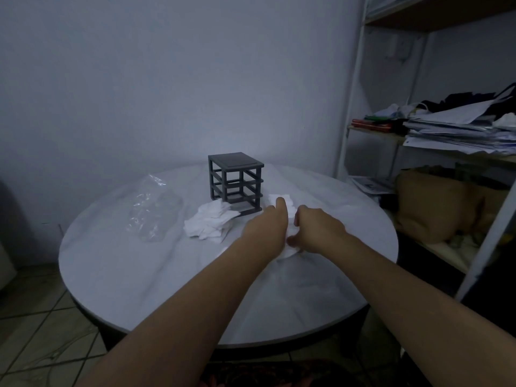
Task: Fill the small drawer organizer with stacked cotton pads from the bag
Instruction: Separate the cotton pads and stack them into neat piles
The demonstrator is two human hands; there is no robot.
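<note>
A dark drawer organizer stands as an open frame with no drawers in it, at the back middle of the round white table. A loose heap of white cotton pads lies at its front left. A clear plastic bag lies crumpled further left. My left hand and my right hand meet in front of the organizer, both closed around a small bunch of white cotton pads pressed on the table. More white pads or a white drawer show just behind my fingers; which, I cannot tell.
A white metal shelf unit stands at the right with stacked papers, clothes and a brown bag. The wall is close behind the table. Tiled floor shows at the lower left.
</note>
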